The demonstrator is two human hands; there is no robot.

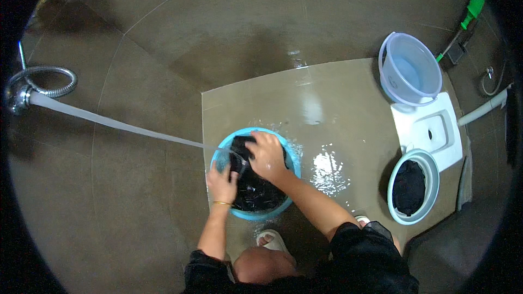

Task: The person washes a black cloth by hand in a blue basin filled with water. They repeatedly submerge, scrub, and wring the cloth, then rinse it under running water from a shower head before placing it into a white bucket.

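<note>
Floor (348, 114) is glinting wet by wall (245, 16); left hand (222, 186), right hand (267, 157) are curving over cloth (259, 191) (grip: cannot tell).

Basin (297, 170) ctr-low in frame, cloth (259, 196) in it, L hand (222, 186) & R hand (268, 157) over it. Tap (20, 99) far L, water (125, 125) running R to basin. Squat pan (445, 133) at R; bucket (418, 73) above, 2nd basin (431, 185) w/ dry-side cloth bundle (408, 188) below.

Passage: floor (348, 109) between blue basin (297, 167) and squat toilet (445, 136). Obstacles: whitish stream or hose (111, 122), left; bucket (393, 88), pale basin (433, 188), right.
</note>
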